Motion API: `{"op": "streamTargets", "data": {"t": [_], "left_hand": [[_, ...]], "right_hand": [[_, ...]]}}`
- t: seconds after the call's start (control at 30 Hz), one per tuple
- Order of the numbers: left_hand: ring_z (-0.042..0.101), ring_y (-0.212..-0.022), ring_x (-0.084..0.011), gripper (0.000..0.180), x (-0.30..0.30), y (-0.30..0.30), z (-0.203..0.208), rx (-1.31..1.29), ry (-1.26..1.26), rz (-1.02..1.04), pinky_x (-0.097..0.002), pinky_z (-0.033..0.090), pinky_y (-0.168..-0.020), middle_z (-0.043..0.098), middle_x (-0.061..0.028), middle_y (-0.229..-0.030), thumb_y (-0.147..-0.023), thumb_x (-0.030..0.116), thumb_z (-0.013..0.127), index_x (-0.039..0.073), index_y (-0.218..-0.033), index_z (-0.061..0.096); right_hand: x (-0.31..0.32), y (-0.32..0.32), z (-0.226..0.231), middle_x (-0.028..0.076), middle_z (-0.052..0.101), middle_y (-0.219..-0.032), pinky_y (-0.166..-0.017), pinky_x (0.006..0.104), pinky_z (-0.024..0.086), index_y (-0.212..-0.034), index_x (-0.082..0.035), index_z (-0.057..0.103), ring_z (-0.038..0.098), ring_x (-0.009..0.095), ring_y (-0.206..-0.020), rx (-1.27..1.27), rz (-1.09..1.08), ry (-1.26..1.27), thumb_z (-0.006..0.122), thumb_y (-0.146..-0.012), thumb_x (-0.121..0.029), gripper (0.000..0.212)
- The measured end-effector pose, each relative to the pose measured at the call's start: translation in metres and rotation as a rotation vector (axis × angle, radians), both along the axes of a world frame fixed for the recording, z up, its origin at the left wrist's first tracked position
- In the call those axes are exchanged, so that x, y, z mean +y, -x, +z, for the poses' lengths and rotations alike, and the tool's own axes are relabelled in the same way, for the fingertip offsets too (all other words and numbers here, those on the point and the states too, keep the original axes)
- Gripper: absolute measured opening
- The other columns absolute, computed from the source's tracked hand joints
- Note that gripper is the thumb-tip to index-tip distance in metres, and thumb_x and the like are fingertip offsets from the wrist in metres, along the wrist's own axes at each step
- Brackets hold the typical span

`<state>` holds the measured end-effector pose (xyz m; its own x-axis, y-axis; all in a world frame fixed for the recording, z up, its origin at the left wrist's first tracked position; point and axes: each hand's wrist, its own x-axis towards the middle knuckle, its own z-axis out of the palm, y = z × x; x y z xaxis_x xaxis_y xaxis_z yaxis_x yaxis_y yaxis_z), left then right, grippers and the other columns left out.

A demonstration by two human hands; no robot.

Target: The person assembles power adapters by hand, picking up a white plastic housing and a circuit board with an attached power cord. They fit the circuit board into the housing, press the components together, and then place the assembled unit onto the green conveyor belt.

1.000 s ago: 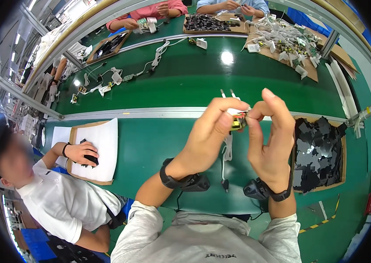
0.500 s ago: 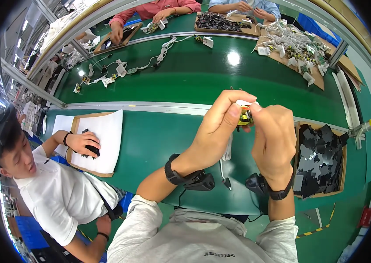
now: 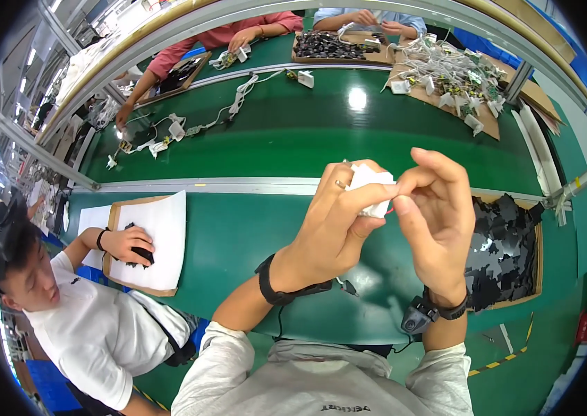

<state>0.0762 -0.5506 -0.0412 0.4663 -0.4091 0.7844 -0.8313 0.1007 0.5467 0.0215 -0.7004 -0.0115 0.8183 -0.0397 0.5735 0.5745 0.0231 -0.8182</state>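
A white power adapter housing (image 3: 372, 182) with metal prongs is held up over the bench by my left hand (image 3: 318, 232), whose fingers and thumb wrap round it. My right hand (image 3: 440, 225) is beside it, thumb and index tip brought together at the adapter's right edge, the other fingers loosely curled. A bit of red wire (image 3: 390, 210) shows by the right thumb; whether anything sits between those two fingertips is hidden. Below the hands, a cable end with a small dark plug (image 3: 349, 286) lies on the green bench (image 3: 238, 229).
On the right stands a cardboard tray of black sheet pieces (image 3: 505, 253). To the left, a co-worker's hand (image 3: 132, 245) rests on black pieces in a paper-lined tray (image 3: 168, 243). Beyond the metal rail (image 3: 238, 186) lie cabled adapters (image 3: 175, 130) and a cable heap (image 3: 446, 73).
My left hand has turned the adapter, so its white shell faces up instead of the yellow inner part. My right hand has rolled open, palm showing. Across the bench, a co-worker's arm reaches toward the adapters.
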Motion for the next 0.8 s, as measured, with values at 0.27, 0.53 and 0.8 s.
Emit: {"op": "streamTargets", "data": {"t": [0.27,0.53,0.8], "left_hand": [[0.055,-0.098,-0.0306,0.027,-0.009,0.001,0.008,-0.152,-0.103,0.119,-0.0381,0.047,-0.077,0.055,-0.0207,-0.106,-0.091,0.012,0.058,0.008,-0.116,0.047],[0.053,-0.089,-0.0323,0.037,-0.008,-0.001,-0.001,-0.103,0.022,0.071,-0.0406,0.042,-0.078,0.058,-0.0164,-0.103,-0.084,0.004,0.062,0.009,-0.118,0.049],[0.054,-0.090,-0.0325,0.042,-0.011,0.008,0.001,-0.125,-0.021,0.039,-0.0415,0.043,-0.078,0.056,-0.0188,-0.107,-0.089,0.017,0.061,0.007,-0.126,0.043]], "right_hand": [[-0.009,0.005,0.010,0.005,0.055,-0.090,-0.076,0.0259,0.047,-0.126,0.002,0.042,0.055,0.011,-0.084,0.180,0.052,-0.083,0.058,-0.083,0.008,0.046],[-0.001,0.006,0.006,0.005,0.053,-0.093,-0.078,0.0262,0.045,-0.126,0.001,0.043,0.053,0.012,-0.088,0.221,0.102,-0.156,0.060,-0.083,0.006,0.046],[-0.009,0.007,0.004,0.008,0.046,-0.117,-0.091,0.0320,0.039,-0.132,-0.001,0.041,0.045,0.017,-0.110,0.117,-0.051,0.201,0.065,-0.084,-0.013,0.056]]}}
